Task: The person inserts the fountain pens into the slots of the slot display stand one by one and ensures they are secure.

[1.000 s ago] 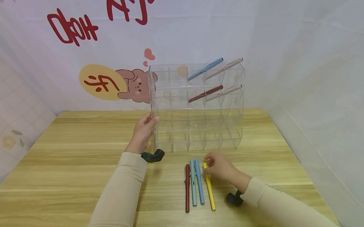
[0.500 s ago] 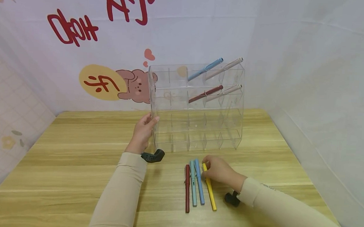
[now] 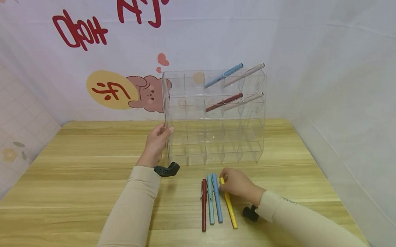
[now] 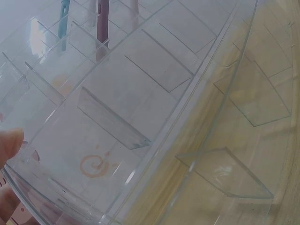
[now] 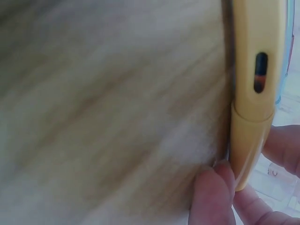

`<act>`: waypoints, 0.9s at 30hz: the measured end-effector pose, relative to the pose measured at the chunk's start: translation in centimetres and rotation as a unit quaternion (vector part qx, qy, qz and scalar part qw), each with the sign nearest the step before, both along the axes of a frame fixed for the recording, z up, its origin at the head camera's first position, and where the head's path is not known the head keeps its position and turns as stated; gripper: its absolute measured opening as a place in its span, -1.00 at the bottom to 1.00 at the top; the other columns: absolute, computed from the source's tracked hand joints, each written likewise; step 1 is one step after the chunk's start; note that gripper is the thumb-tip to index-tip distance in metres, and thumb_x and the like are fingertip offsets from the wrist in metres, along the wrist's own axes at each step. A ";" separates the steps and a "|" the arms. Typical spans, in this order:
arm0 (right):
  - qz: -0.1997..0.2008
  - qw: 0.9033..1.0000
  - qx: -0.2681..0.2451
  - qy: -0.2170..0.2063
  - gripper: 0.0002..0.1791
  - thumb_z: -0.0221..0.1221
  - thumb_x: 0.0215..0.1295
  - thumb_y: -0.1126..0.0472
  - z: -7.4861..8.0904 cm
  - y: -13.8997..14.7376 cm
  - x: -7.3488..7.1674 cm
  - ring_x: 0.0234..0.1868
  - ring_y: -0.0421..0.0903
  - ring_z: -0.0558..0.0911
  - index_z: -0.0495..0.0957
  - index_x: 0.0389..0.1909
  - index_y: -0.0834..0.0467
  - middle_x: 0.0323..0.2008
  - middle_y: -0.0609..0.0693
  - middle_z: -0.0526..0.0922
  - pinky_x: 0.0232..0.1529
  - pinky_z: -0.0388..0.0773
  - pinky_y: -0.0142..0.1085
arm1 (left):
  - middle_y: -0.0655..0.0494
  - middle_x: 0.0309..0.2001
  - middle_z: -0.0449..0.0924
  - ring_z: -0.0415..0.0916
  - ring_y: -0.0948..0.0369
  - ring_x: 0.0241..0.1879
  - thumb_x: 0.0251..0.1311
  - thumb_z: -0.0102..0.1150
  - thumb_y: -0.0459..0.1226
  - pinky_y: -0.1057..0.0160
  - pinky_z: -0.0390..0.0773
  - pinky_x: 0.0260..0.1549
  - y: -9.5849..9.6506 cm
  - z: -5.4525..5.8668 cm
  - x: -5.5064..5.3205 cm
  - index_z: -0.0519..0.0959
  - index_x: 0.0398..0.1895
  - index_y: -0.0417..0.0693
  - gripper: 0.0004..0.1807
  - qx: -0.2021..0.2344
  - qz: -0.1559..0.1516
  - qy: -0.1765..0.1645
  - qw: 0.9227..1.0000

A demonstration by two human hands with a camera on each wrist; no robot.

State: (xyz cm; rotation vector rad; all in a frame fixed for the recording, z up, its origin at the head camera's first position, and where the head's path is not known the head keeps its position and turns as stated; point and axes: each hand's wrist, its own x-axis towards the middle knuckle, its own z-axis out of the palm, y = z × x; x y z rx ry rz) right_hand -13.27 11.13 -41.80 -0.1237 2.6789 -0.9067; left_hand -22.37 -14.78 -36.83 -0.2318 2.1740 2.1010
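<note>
Rack (image 3: 213, 153) of clear plastic, four tiers high and split into small compartments, stands on the table (image 3: 82, 177). At the rack's left edge, in its lower half, the left hand (image 3: 155, 143) grips the plastic, thumb on one side and curled fingers on the other, with only that edge between them. In front of the rack, right of its middle, the right hand (image 3: 240, 185) pinches the yellow pen (image 3: 230, 210) by the end nearest the rack, fingertips drawn in about it with just the pen's width between; whether that end is off the table I cannot tell. The pen's other end points away from the rack and slightly right. Also in front of the rack lie three more pens, roughly end-on to it: from left to right maroon pen (image 3: 204, 208), teal pen (image 3: 210, 201) and blue pen (image 3: 217, 201), the yellow one lying near the last. In the rack's top tier a sky-blue pen (image 3: 224, 75) leans right, with a pale pen (image 3: 244, 74) beside it; in the tier below, a dark red pen (image 3: 224, 102) and a pinkish pen (image 3: 243, 101) lean likewise. Behind the rack hangs a white sheet (image 3: 303, 69), a printed bear (image 3: 151, 95) showing by the rack's left edge.
</note>
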 end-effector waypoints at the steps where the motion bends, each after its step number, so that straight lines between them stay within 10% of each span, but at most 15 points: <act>1: -0.001 1.000 -0.003 -0.001 -0.75 0.36 0.01 0.34 0.0 0.1 0.0 -0.56 -0.15 0.42 0.53 -0.29 0.21 -0.52 -0.02 0.52 -0.53 0.36 -0.35 | -0.01 0.44 0.12 0.13 0.03 0.38 0.36 0.09 -0.06 -0.05 0.20 0.32 0.0 0.0 0.0 0.18 0.48 0.07 -0.34 0.000 0.000 -0.001 1.000; 12: -0.030 0.992 -0.120 -0.035 -0.83 0.25 0.02 0.40 0.5 1.6 -0.7 -0.58 -0.14 0.50 0.47 -0.35 0.25 -0.50 0.04 0.57 -0.56 0.49 -0.33 | -0.01 0.43 0.13 0.13 0.03 0.38 0.35 0.10 -0.05 -0.05 0.20 0.32 0.0 0.0 0.0 0.18 0.48 0.07 -0.33 -0.001 0.000 -0.002 1.000; 27: -0.088 0.966 -0.242 -0.010 -0.54 0.15 0.24 0.33 4.8 4.4 -2.5 -0.41 -0.05 0.61 0.33 0.12 0.42 -0.24 0.16 0.52 -0.22 0.65 -0.05 | -0.02 0.45 0.07 0.08 0.03 0.41 0.35 0.09 -0.05 -0.05 0.16 0.34 0.1 0.0 -0.2 0.14 0.49 0.07 -0.31 0.002 0.001 -0.008 1.000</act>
